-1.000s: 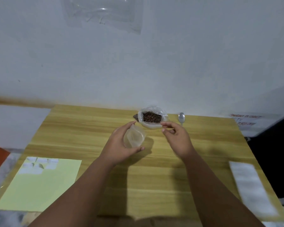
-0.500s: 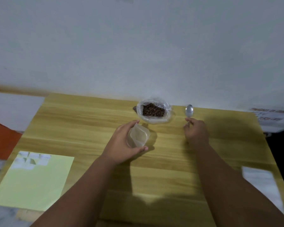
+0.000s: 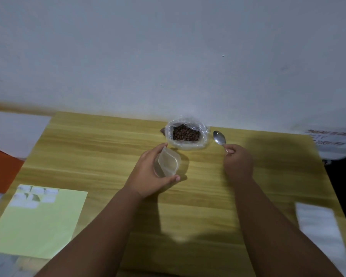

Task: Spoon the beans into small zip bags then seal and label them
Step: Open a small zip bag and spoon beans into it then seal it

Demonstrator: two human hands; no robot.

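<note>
The wooden worktop (image 3: 108, 148) carries everything, and the open bean bag (image 3: 186, 145) at its far edge is the landmark. Well to the near left of the bean bag lies a pale green sheet (image 3: 38, 226), with white label squares (image 3: 34, 196) at its far corner. Well to the near right lies a blurred white strip (image 3: 324, 232). The left hand (image 3: 148, 176) is just in front of the bean bag, with fingers and thumb curled round a small zip bag (image 3: 168, 163) whose mouth gapes and which looks empty. The right hand (image 3: 238, 162) pinches the handle of a spoon (image 3: 219, 137), whose bare bowl sits just right of the bean bag. Filling seems about to start. The next move calls for dipping the spoon into the beans (image 3: 185, 133), then carrying it level to the held-open mouth.
</note>
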